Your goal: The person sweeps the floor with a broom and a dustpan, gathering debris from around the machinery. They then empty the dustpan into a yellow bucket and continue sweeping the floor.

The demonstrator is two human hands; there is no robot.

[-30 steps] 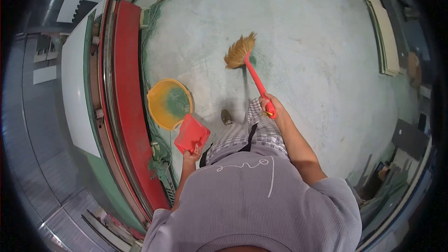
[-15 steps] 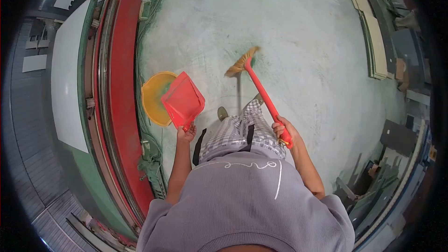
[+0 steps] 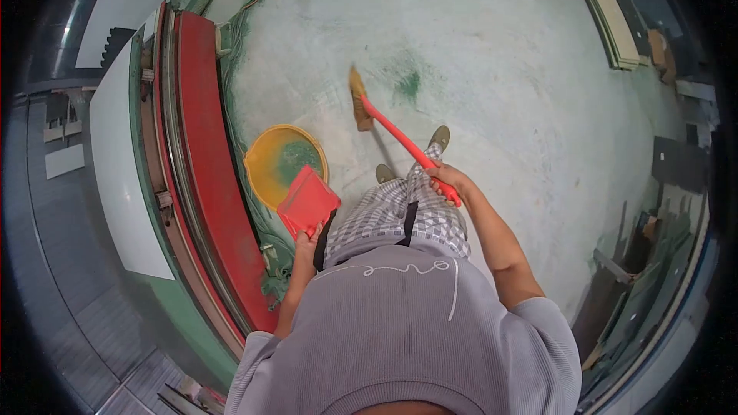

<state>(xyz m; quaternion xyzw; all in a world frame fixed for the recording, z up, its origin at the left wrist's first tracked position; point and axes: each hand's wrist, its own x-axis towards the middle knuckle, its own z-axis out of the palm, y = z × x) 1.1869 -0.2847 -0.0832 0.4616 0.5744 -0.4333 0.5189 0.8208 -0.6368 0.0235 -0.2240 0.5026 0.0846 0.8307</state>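
My left hand [image 3: 309,237] is closed round the short handle of a red dustpan [image 3: 309,201], whose pan overlaps the lower edge of a yellow basin [image 3: 265,188] in this view. Green dust or debris [image 3: 298,160] lies inside the basin. With closed fingers, my right hand [image 3: 448,178] grips the red handle of a broom [image 3: 400,137]. The broom's tan bristles [image 3: 358,100] are angled over the floor ahead of my feet. To the right of the bristles, a patch of green dust [image 3: 409,84] marks the pale floor.
A long red machine side [image 3: 219,169] with a white panel [image 3: 127,177] runs along my left. Cables [image 3: 250,11] trail on the floor beside it. Stacked boards [image 3: 603,11] lie at the upper right, and more panels [image 3: 642,277] lean at the right.
The broom head has swung left and turned more upright, away from the green dust patch. My right hand has shifted up and left. The dustpan sits lower, showing more of the basin.
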